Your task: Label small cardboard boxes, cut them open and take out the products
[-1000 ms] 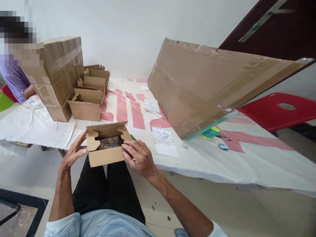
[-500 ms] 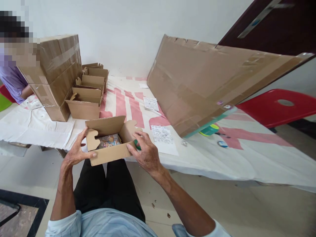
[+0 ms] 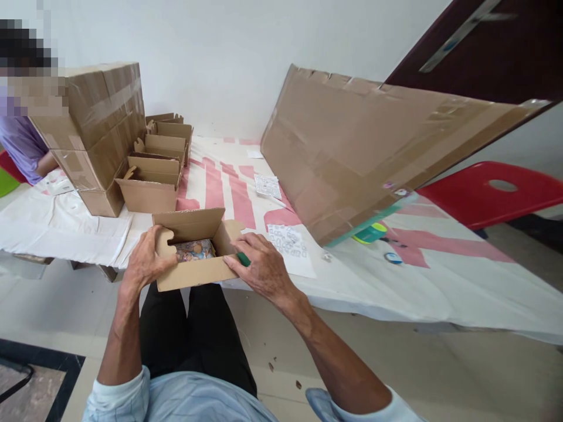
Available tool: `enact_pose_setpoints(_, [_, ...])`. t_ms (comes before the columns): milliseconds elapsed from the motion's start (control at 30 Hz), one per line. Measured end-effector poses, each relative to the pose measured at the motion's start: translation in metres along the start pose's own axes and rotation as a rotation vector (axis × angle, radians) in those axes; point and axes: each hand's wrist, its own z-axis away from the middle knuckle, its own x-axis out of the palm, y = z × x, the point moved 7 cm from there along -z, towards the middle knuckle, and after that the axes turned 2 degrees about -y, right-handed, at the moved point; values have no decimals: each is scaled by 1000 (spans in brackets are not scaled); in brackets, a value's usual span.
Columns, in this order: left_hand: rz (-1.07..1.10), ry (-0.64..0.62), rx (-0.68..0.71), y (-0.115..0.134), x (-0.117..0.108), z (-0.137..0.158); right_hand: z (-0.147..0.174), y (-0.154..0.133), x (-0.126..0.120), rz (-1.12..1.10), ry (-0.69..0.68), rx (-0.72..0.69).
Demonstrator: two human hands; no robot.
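A small brown cardboard box (image 3: 189, 276) with its lid raised sits at the table's front edge, above my lap. Inside it lies a packet with a colourful print (image 3: 194, 250). My left hand (image 3: 147, 258) grips the box's left end, thumb over the front corner and fingers behind the notched side flap. At the right end, my right hand (image 3: 264, 266) pinches the wall, its thumb at the front rim and its fingers on the outside of the right flap. Something dark green (image 3: 243, 258) shows beside the right fingers; what it is I cannot make out.
Several open cardboard boxes (image 3: 149, 196) stand behind to the left, against a stack of taped cartons (image 3: 99, 140). A large cardboard sheet (image 3: 352, 152) leans at the right. Printed papers (image 3: 290, 249), a tape roll (image 3: 393, 258) and a red chair (image 3: 492, 193) are nearby. A person in purple (image 3: 20, 140) sits far left.
My left hand has shifted inward and closed further round the box's left end, its thumb moving up to the front corner. My right fingers have slid slightly down along the right flap.
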Motion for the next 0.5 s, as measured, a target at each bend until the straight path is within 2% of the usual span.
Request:
enact_pose_setpoints(100, [-11, 18, -24, 1, 0, 0, 1, -2, -3, -1, -31, -21])
enact_pose_setpoints(233, [136, 17, 22, -9, 2, 5, -9, -4, -7, 12, -142, -33])
enact_pose_setpoints(367, [278, 27, -15, -25, 7, 9, -34, -8, 0, 52, -384, -35])
enact_pose_setpoints(500, [340, 19, -37, -30, 12, 10, -66, -20, 21, 106, -649, -101])
